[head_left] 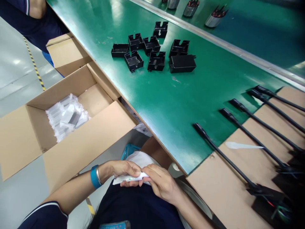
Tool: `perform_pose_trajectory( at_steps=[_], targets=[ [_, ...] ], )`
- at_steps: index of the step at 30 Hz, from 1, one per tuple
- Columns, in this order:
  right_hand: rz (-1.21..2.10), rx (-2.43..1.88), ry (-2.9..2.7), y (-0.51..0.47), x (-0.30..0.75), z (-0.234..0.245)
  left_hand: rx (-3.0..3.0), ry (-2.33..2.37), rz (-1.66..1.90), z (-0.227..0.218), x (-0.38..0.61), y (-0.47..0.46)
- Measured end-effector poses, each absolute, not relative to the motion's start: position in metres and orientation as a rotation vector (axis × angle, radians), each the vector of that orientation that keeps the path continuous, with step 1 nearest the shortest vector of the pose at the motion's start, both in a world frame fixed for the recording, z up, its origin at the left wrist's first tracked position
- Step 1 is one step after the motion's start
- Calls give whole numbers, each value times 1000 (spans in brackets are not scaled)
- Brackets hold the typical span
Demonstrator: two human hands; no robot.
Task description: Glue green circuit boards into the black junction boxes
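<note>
Low over my lap, my left hand (pixel 126 169) is closed around a slim white packet (pixel 121 180) with small green marks on it. From the other side, the fingers of my right hand (pixel 162 182) pinch its end, and the two hands touch. Most of the packet is hidden by the fingers, so its exact kind does not show. Just left of my hands stands an open cardboard box (pixel 111 125) holding several white-wrapped pieces (pixel 69 116).
Several black plastic housings (pixel 157 60) lie on the green table (pixel 152 95). At right, black cables (pixel 221 151) and a white spatula-like strip (pixel 243 145) rest on cardboard (pixel 205 187). Metal cups (pixel 213 20) stand at the back. Another person's arm (pixel 37 8) shows top left.
</note>
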State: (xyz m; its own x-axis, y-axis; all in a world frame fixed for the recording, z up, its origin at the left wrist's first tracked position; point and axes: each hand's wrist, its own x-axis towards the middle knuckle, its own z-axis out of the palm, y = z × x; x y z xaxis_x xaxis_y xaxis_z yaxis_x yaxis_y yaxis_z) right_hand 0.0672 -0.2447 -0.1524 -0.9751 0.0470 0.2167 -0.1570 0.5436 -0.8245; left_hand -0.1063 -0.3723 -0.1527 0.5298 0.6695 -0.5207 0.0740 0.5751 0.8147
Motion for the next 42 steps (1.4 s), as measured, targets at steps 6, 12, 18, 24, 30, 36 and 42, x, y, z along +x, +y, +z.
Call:
perform_pose_trajectory(
  at_steps=[6,12,18,24,30,36,42],
  targets=[
    [1645,-295,-2656,-246,65,-142,1099,1416,412,-110,-96,-371],
    [1755,-373,-2605,-241,60,-148,1211,1591,360,-110,-97,-373],
    [1661,-196,-2536,-240,62,-148,1273,1403,384,-119,-114,-371],
    [1663,-389,-2573,-238,59,-148,1353,1518,457,-117,-110,-370],
    [1620,-231,-2521,-236,55,-143,1346,1424,528,-121,-119,-369],
    [1612,-168,-2506,-237,52,-140,1319,1338,536,-121,-120,-372],
    [1638,-303,-2547,-240,54,-144,1378,1399,522,-122,-122,-372]
  ],
)
